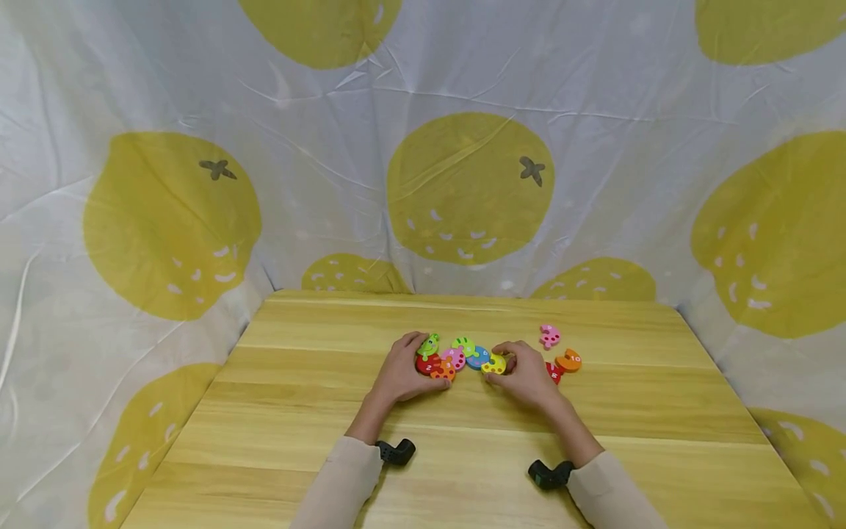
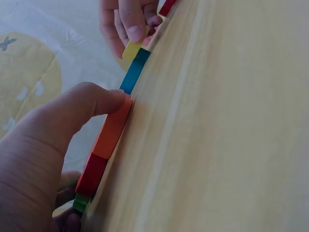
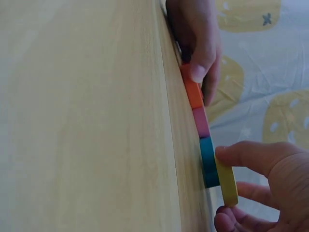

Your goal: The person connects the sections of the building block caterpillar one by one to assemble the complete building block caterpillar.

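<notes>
A row of numbered caterpillar puzzle pieces lies on the wooden table. My left hand (image 1: pixel 401 373) grips its left end, with the thumb against the orange piece (image 2: pixel 113 128) and fingers around the green head piece (image 1: pixel 429 344) and red piece (image 1: pixel 426 365). Rightward along the row come a pink piece (image 1: pixel 454 358), a light green piece (image 1: pixel 463 344) and a blue piece (image 1: pixel 477 358). My right hand (image 1: pixel 531 378) pinches a yellow piece (image 3: pixel 226 181) between thumb and fingers. That piece is slightly raised and tilted at the edge of the blue one.
Right of the right hand lie a loose pink piece (image 1: pixel 549 336), an orange piece (image 1: pixel 568 360) and a red piece (image 1: pixel 554 375). A curtain (image 1: pixel 317 184) with a yellow fruit print hangs behind the table (image 1: pixel 463 470). Black devices (image 1: pixel 396 452) sit at both wrists.
</notes>
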Demonstrator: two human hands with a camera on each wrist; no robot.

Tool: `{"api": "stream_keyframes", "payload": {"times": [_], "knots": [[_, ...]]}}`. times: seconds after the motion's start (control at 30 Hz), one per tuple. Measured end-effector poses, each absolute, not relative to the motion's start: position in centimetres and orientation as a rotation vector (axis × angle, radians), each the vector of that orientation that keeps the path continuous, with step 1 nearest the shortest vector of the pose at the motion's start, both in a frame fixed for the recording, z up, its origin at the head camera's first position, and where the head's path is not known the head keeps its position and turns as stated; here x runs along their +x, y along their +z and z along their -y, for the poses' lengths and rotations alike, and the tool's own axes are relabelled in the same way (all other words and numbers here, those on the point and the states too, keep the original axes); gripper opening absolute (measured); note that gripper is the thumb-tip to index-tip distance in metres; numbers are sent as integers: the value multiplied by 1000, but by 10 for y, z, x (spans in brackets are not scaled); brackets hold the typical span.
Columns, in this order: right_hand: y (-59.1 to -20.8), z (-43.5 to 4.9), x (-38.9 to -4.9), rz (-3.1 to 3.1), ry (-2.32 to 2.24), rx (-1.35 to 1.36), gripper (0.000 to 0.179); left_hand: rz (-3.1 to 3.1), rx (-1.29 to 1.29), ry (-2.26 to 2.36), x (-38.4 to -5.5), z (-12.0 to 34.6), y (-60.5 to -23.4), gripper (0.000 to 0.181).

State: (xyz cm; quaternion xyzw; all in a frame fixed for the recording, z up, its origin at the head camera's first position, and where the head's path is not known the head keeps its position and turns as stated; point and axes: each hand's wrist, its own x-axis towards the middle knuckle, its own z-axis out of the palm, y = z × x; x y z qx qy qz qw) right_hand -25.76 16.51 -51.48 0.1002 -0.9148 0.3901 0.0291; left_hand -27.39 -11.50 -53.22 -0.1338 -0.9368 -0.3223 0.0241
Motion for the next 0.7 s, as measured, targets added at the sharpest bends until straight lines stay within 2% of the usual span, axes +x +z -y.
{"api": "stream_keyframes", "payload": {"times": [0.7], "knots": [[-518,-160,-260,2903,1181,296,53,2915,-443,-1068,-274,119,-527,107]]}}
